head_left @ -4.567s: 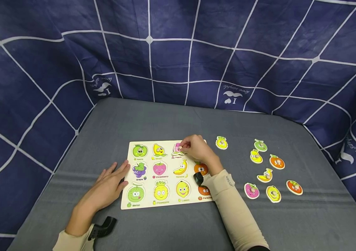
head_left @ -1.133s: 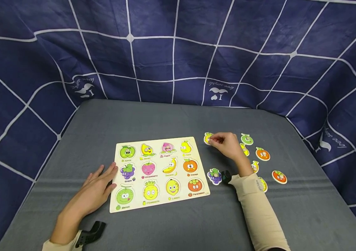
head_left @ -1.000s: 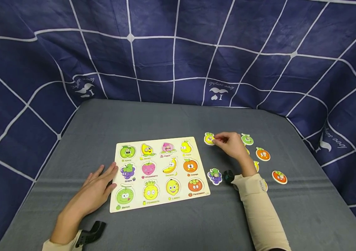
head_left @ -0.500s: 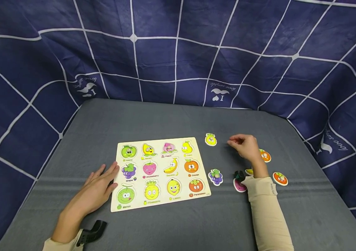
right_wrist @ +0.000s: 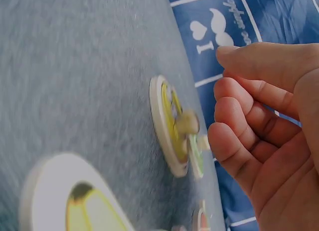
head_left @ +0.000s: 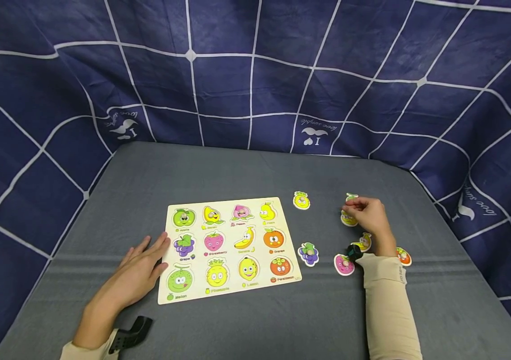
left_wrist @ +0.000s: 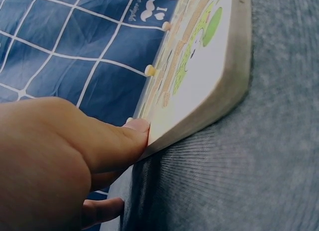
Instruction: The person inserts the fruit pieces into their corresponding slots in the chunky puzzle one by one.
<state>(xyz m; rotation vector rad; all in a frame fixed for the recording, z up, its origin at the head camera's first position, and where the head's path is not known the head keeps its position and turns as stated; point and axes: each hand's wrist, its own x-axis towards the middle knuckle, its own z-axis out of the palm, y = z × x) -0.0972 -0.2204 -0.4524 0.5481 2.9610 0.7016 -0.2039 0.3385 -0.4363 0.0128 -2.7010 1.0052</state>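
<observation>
My left hand (head_left: 136,277) lies with straight fingers along the left edge of the fruit puzzle board (head_left: 233,292); in the left wrist view its thumb touches the board's rim. My right hand (head_left: 371,217), loosely curled and holding nothing, hovers over a yellow knobbed piece (head_left: 348,219) and the partly covered melon piece (head_left: 351,196). The right wrist view shows a wooden knob (right_wrist: 188,122) on the yellow piece, just apart from the fingers. Apple, yellow fruit and peach pieces with knobs sit in the board's back row.
Loose pieces lie right of the board: pineapple (head_left: 301,200), grape (head_left: 308,254), strawberry (head_left: 344,265), banana (head_left: 363,242) and a red-orange fruit (head_left: 404,256). The right hand and wrist hide others. A blue gridded curtain (head_left: 237,80) rises behind the grey table.
My right hand has let go of the peach piece on the board, gone to the pineapple piece, then moved right away from it, leaving it lying. The left hand has stayed at the board.
</observation>
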